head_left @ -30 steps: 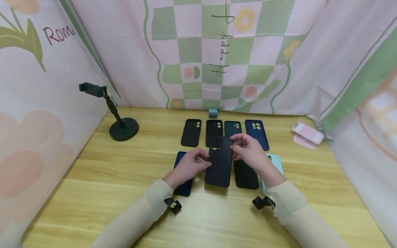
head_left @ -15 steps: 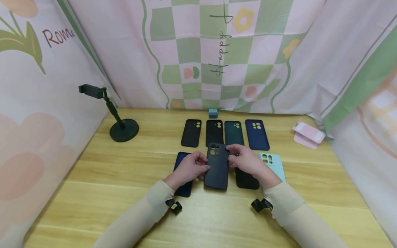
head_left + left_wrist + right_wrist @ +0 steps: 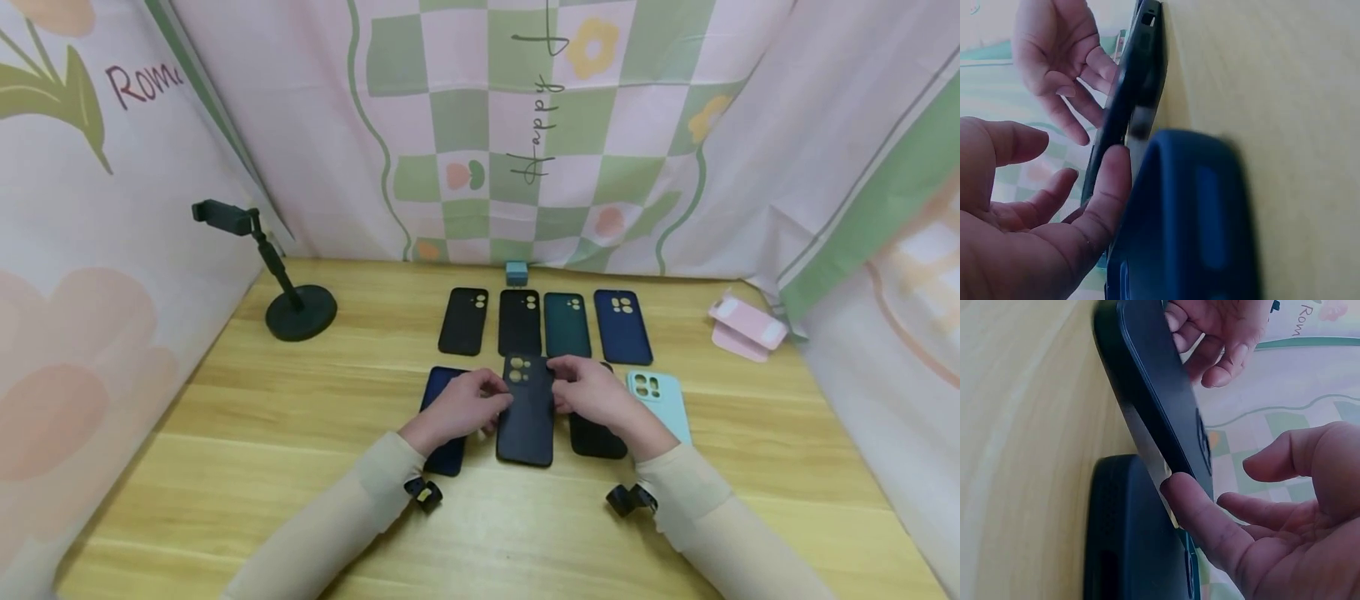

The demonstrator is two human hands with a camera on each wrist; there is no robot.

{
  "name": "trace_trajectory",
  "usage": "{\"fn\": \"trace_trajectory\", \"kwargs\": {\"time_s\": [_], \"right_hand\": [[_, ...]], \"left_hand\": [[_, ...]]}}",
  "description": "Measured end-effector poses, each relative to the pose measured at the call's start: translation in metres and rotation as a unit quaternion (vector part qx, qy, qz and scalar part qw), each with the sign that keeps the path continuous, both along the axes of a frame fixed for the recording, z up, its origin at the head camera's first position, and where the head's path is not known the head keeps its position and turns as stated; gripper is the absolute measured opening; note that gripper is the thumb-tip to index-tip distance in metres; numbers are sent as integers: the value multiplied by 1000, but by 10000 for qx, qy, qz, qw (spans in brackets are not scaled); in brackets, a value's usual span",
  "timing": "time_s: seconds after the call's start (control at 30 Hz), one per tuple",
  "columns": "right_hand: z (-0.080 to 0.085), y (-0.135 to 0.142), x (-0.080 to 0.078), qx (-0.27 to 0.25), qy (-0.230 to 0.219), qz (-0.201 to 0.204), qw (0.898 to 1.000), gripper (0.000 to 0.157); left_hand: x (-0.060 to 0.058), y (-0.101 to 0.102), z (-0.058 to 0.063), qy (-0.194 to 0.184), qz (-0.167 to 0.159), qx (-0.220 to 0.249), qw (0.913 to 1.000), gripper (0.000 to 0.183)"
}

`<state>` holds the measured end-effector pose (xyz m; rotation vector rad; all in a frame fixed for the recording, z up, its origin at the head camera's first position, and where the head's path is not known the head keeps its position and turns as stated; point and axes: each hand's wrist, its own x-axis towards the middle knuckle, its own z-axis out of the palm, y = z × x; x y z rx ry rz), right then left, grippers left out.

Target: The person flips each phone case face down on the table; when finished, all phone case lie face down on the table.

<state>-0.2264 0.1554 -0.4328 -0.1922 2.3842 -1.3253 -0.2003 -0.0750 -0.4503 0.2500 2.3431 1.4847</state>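
A dark phone case (image 3: pixel 527 425) with camera cutouts lies between my two hands, its back facing up. My left hand (image 3: pixel 461 408) is at its left edge; in the left wrist view one fingertip touches the side of the case (image 3: pixel 1124 94) and the thumb is apart from it. At the opposite edge is my right hand (image 3: pixel 596 400), a finger against the side and its thumb clear of the case (image 3: pixel 1154 394) in the right wrist view. Partly under my left hand lies a navy phone case (image 3: pixel 447 454). A black phone case (image 3: pixel 597 437) is partly covered by my right hand.
Behind is a row of phone cases: black (image 3: pixel 462 322), black (image 3: pixel 519 322), dark green (image 3: pixel 567 325) and blue (image 3: pixel 622 327). A mint phone case (image 3: pixel 666 408) lies at right. Farther out are a phone stand (image 3: pixel 300 314), a teal charger block (image 3: pixel 516 272) and a pink holder (image 3: pixel 747 325).
The dark phone case has come down and toward me from a raised, tilted position, levelling in line with the front row. Both hands lowered with it, and their thumbs have come off it.
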Motion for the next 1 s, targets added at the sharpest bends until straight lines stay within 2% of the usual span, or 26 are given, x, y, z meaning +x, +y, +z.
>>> {"fn": "trace_trajectory", "kwargs": {"time_s": [0.17, 0.3, 0.47, 0.6, 0.7, 0.8, 0.93, 1.0], "right_hand": [[1, 1, 0, 67, 60, -126, 9999, 46], [3, 2, 2, 22, 123, -102, 9999, 45], [4, 2, 5, -116, 180, -35, 9998, 42], [6, -5, 3, -238, 179, -73, 9995, 33], [8, -14, 3, -245, 211, -102, 9994, 27], [7, -24, 3, -276, 230, -93, 9993, 23], [4, -39, 3, -390, 269, 24, 9989, 23], [2, -48, 2, -427, 298, 125, 9986, 23]], "left_hand": [[-1, -4, 3, 149, 74, -129, 9998, 25], [0, -10, 6, 353, 8, -155, 9993, 20], [3, -25, 3, 643, -59, -95, 9979, 15], [13, -45, 3, 433, -168, 201, 9987, 16], [23, -58, 4, 325, -227, 245, 9989, 17], [31, -70, 4, 409, 41, 13, 9992, 17], [33, -87, 3, 467, 668, -79, 9966, 16], [34, -96, 3, 489, 874, -88, 9949, 15]]}}
